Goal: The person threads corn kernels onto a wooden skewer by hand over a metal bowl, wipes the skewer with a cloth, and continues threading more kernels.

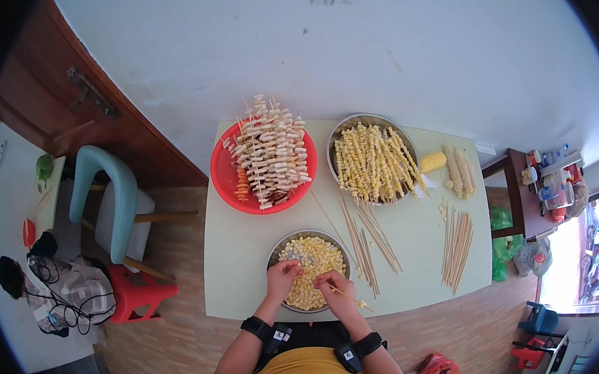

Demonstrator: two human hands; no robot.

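Note:
My right hand [334, 288] pinches a thin wooden skewer [348, 297], which slants down to the right and carries a few pale yellow bits near its far end. Opposite it, my left hand [282, 278] has its fingertips pressed together; whatever is between them is too small to make out. Both hands hover over a metal bowl [273, 249] of loose corn kernels [315, 255] at the table's near edge. Bare wooden skewers [360, 242] lie loosely spread just beyond and to the right of this bowl.
On the table [238, 252] stand a red basin [225, 188] of skewered pale slices and a metal bowl [332, 151] of corn skewers. Right of them lie a corn cob [433, 162], stripped cobs [460, 173] and more skewers [457, 252]. A blue chair [125, 208] stands left.

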